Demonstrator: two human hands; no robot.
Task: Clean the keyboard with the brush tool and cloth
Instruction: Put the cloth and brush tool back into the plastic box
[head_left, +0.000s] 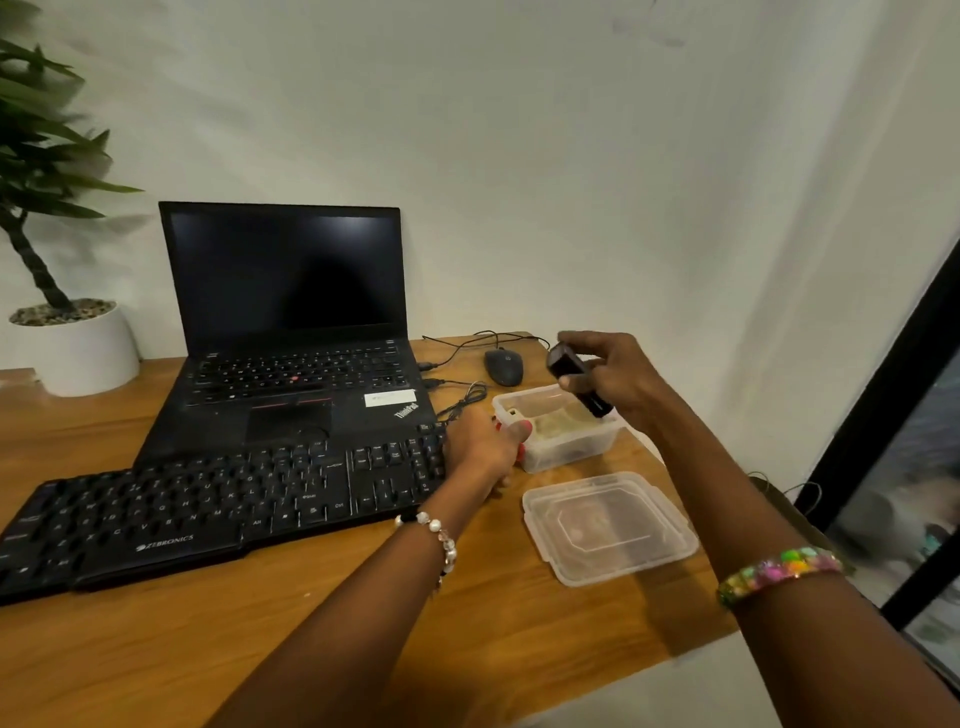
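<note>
While the right hand (618, 379) pinches a small black rigid brush tool (574, 379) above the clear plastic box (566, 447), the left hand (483, 447) grips the box's near wall. Light and stiff, the tool seems best held mid-body. Nearby on the wooden desk (156, 649) lies the black keyboard (208, 509); white walls close in.

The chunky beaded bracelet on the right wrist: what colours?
Green, pink and yellow beads, head view.

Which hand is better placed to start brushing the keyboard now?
The right hand: it already holds the black brush tool above the open container. The left hand rests at that container beside the keyboard.
</note>
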